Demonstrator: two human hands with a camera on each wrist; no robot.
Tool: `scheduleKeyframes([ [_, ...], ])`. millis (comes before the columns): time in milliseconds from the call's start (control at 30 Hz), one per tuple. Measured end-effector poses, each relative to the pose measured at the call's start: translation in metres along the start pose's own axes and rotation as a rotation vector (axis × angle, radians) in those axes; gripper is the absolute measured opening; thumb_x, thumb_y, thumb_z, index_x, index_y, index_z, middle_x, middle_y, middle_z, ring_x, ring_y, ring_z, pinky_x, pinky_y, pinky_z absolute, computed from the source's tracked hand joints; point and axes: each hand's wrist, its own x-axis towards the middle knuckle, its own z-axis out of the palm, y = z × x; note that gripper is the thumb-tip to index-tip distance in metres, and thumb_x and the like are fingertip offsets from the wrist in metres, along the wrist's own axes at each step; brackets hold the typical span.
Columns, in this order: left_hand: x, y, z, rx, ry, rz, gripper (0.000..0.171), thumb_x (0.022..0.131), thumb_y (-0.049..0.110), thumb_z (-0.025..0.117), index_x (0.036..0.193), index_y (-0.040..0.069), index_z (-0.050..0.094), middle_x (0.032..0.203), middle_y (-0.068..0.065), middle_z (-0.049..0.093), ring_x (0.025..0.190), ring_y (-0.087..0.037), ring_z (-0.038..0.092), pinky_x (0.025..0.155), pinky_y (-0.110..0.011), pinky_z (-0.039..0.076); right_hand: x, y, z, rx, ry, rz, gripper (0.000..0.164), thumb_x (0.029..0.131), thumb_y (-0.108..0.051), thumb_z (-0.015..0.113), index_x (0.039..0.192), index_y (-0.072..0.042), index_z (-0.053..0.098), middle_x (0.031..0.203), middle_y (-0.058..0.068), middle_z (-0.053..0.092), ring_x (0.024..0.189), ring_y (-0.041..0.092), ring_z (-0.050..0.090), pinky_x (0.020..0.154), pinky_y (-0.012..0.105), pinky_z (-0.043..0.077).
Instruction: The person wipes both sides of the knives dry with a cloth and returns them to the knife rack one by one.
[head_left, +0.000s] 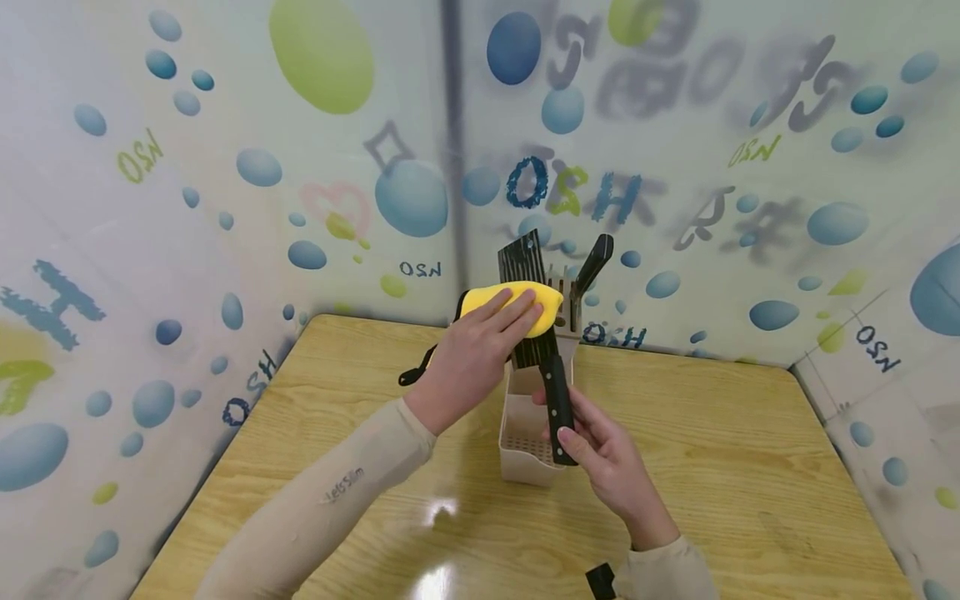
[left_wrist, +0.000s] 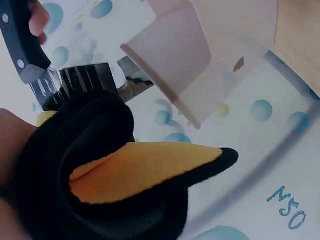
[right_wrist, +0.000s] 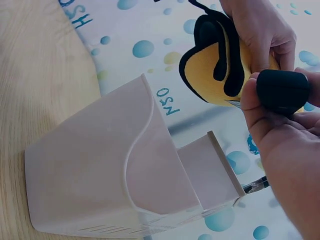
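Observation:
My right hand [head_left: 611, 467] grips the black riveted handle of a cleaver [head_left: 557, 408], its striped blade slanting up and away. Over that blade lies a yellow cloth with black edging [head_left: 552, 307], which my left hand [head_left: 468, 358] holds folded against the metal. Part of the blade is hidden by the cloth and fingers. In the left wrist view, the cloth's loose corner [left_wrist: 150, 172] sticks out below the blade. Beneath both hands stands a pale knife holder [head_left: 525, 467] with a perforated front compartment. A second black-handled knife [head_left: 596, 260] is upright in its slotted rear part.
The holder stands on a wood-grain table [head_left: 712, 450]. Patterned walls [head_left: 412, 100] with blue and green spots meet in a corner behind it. Near my right wrist is a small black object [head_left: 600, 581] at the lower frame edge.

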Motion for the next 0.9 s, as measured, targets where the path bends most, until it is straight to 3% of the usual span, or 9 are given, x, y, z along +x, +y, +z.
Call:
scheduleKeyframes([
  [900,0.012,-0.029,-0.006,-0.014,-0.027,-0.13,0.058,0.093,-0.009,0.065,0.148,0.008,0.058,0.151,-0.01,0.056,0.135,-0.033,0.057,0.101,-0.041,0.056,-0.003,0.002,0.003,-0.027,-0.061,-0.004,0.057,0.106,0.004,0.047,0.161,0.0,0.031,0.142,0.034,0.053,0.103,0.012,0.067,0.091,0.023,0.056],
])
